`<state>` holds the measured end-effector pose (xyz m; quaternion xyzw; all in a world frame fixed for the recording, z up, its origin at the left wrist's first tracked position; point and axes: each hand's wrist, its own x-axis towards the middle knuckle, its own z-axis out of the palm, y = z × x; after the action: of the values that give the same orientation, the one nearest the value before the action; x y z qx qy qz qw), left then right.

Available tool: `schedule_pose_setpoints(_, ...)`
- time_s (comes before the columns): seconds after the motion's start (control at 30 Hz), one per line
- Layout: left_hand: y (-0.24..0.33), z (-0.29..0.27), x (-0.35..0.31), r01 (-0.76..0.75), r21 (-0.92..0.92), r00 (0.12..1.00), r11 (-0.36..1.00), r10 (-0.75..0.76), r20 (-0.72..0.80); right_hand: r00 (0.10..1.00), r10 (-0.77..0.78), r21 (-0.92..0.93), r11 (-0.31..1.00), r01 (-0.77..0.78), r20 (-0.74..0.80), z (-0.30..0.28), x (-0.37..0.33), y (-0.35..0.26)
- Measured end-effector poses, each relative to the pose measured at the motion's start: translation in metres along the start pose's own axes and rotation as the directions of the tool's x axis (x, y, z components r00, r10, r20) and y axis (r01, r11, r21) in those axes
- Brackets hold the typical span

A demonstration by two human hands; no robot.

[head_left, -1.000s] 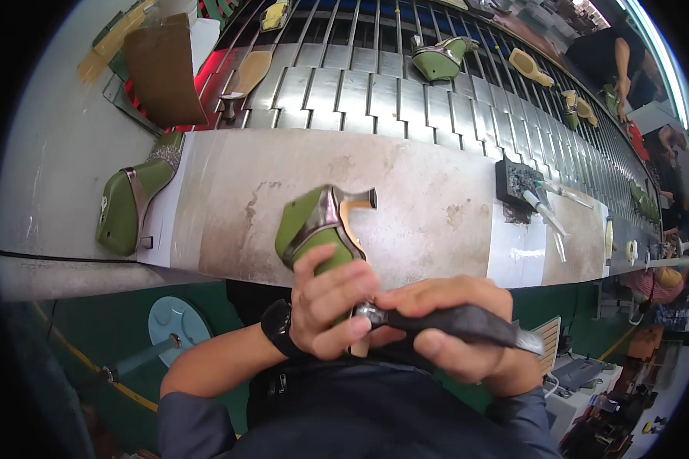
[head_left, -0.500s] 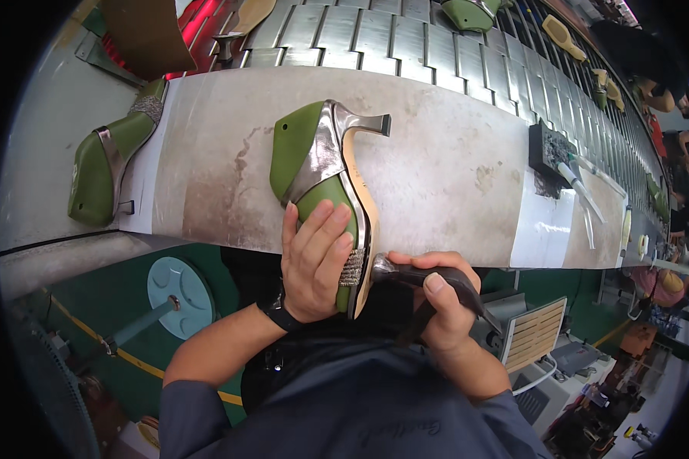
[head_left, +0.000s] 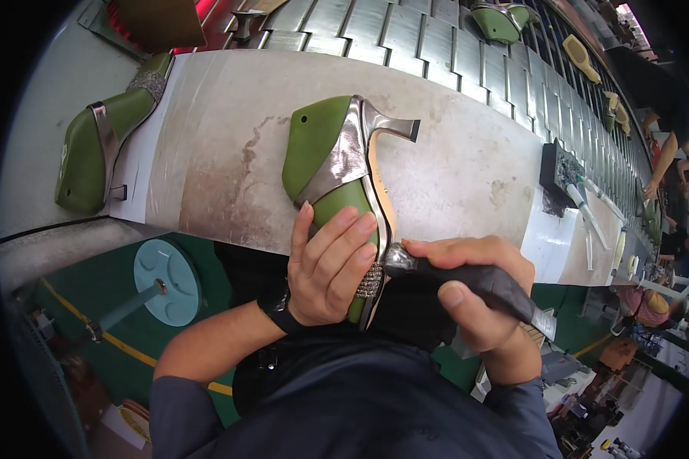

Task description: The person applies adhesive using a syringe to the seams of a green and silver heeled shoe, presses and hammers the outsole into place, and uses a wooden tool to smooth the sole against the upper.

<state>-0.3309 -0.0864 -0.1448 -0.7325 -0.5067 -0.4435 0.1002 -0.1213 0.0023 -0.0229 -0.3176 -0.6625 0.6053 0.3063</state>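
A high-heeled shoe (head_left: 350, 157) with silver straps, a pale sole and a glittery toe band is fitted on a green shoe last (head_left: 311, 145). It lies on its side, with its toe end past the worktable's near edge. My left hand (head_left: 325, 268) lies over the forefoot and holds it; the thumb is mostly hidden. In my right hand (head_left: 490, 287) is a dark hammer (head_left: 478, 284), gripped around its body. Its rounded metal end meets the sole's edge near the toe band, while its flat metal end points away to the right.
A second shoe on a green last (head_left: 92, 157) lies at the left. Beyond the worktable (head_left: 222, 161) runs a slatted metal conveyor (head_left: 406, 38) carrying another green last (head_left: 497, 23). A black block (head_left: 556, 164) and white tubes (head_left: 586, 210) sit at the right. A blue round disc (head_left: 168, 283) stands below left.
The hammer has turned slightly, and my right hand has shifted to the right and spread along it. My view has shifted a little; the left hand keeps its hold on the shoe.
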Motion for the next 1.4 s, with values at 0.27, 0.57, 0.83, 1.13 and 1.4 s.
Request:
schedule_pose_setpoints(0.27, 0.008, -0.002, 0.007, 0.105, -0.122, 0.993, 0.987, -0.111, -0.036, 0.989, -0.125, -0.227, 0.964, 0.139, 0.074, 0.021, -0.019, -0.017)
schedule_pose_setpoints(0.57, 0.002, 0.002, 0.000, 0.045, -0.075, 0.999, 0.996, -0.044, 0.012, 0.964, -0.188, -0.156, 0.963, 0.219, 0.190, 0.038, -0.049, 0.007)
schedule_pose_setpoints(0.83, 0.001, 0.004, -0.004, 0.044, -0.072, 0.998, 0.996, -0.046, -0.030, 0.952, -0.298, -0.018, 0.954, 0.300, 0.064, 0.013, -0.031, 0.003)
schedule_pose_setpoints(1.13, 0.005, 0.004, -0.005, 0.104, -0.112, 0.992, 0.988, -0.111, -0.056, 0.930, -0.278, -0.064, 0.951, 0.302, 0.241, -0.009, 0.020, 0.014)
schedule_pose_setpoints(1.4, 0.004, 0.005, -0.005, 0.111, -0.123, 0.991, 0.986, -0.119, -0.058, 0.864, -0.253, -0.082, 0.944, 0.318, 0.436, -0.029, 0.070, 0.007)
